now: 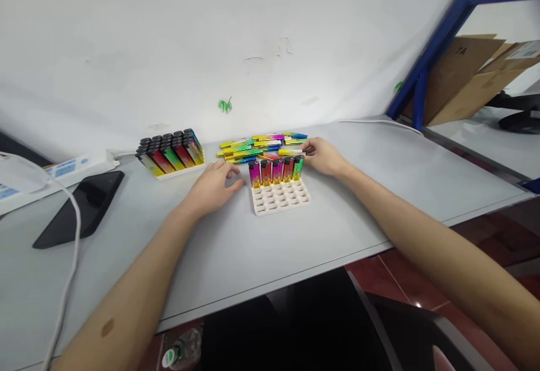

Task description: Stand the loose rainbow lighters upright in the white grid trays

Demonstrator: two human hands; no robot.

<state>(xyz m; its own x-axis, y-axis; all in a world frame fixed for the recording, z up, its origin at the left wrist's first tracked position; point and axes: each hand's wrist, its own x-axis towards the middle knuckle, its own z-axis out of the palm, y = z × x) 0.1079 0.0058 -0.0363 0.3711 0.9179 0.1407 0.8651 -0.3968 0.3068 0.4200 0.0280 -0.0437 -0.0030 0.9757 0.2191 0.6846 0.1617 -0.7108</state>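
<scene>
Head view shows a lighter (289, 152), yellow and pale, lying level behind the white tray (282, 209), its dark end pinched between the thumb and fingers of your right hand (323, 157). That hand is narrowed on it, above the right edge of the pile of lighters (241, 150). The pile lies loose behind the tray, in shiny yellow, green, blue and pink, most of its pieces on their sides and overlapping.

Along the tray's back row, five upright lighters (277, 171) stand side by side, purple, red and green fading to yellow; open slots show in front of them. Your left hand (213, 187) is just left of the tray, free of any object, its fingers loosely curved and the thumb apart, pointing toward the tray.

Farther left, a second tray (179, 172) is packed with upright black-topped lighters (172, 151). Beyond it on the counter (261, 253) you have a dark phone (84, 205), a power strip (86, 162) and a white cable (76, 236) crossing the phone's edge. Cardboard boxes (455, 78) stand past the blue frame (442, 16) at far right.
</scene>
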